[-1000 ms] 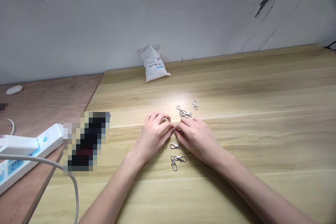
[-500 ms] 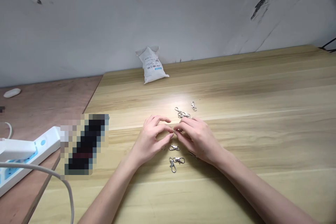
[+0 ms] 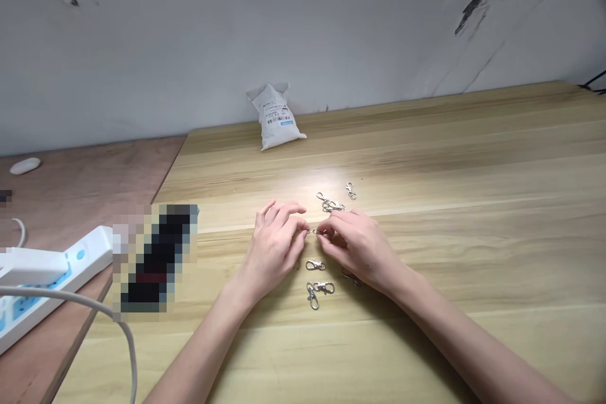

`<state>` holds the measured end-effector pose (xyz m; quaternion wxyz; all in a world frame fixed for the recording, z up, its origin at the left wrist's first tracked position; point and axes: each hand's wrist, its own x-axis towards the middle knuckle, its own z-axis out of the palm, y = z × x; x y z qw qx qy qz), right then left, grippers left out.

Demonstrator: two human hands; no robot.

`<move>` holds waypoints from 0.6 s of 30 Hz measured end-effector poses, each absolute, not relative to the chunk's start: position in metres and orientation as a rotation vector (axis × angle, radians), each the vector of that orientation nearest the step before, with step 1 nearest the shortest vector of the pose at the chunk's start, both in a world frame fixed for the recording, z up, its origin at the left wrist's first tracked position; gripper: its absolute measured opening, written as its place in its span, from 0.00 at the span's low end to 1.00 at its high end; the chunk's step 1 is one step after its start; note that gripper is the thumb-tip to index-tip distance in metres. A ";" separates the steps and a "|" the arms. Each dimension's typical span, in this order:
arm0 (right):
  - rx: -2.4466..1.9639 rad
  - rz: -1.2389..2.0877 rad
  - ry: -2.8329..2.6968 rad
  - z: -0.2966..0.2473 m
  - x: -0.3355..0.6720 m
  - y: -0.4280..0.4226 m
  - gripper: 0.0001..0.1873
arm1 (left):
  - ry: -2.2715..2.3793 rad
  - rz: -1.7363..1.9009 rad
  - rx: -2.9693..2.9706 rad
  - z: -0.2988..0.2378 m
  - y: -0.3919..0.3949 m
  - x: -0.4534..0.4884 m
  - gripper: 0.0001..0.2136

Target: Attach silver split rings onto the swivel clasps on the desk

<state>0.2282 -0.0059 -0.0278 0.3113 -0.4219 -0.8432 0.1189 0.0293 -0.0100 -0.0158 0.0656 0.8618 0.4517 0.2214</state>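
Observation:
Low over the wooden table, my left hand (image 3: 279, 243) and my right hand (image 3: 355, 241) face each other, fingertips a small gap apart. In that gap shows a silvery swivel clasp (image 3: 313, 231), pinched between thumb and index finger on both sides. Whether it is one clasp or two linked ones, I cannot tell; the fingers cover most of it. The other fingers of my left hand are raised and spread. Just below lies a loose clasp (image 3: 315, 265), and nearer to me a pair of touching clasps (image 3: 324, 288). Another clasp (image 3: 351, 276) is partly under my right hand.
Beyond my hands lie a small heap of clasps (image 3: 332, 206) and a separate clasp (image 3: 350, 190). A white packet (image 3: 278, 120) leans near the wall. To the left are a blurred-out dark object (image 3: 158, 259), a power strip (image 3: 89, 252) and a grey cable (image 3: 127, 341).
My fingertips have drawn slightly apart, so more of the metal clasp shows between them. The left hand has turned a little, its back more towards me. The loose clasps lie as before.

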 end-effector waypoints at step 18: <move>-1.029 0.413 -2.202 -0.020 0.222 -0.016 0.09 | 1.332 0.760 2.556 -0.008 -0.013 0.029 0.07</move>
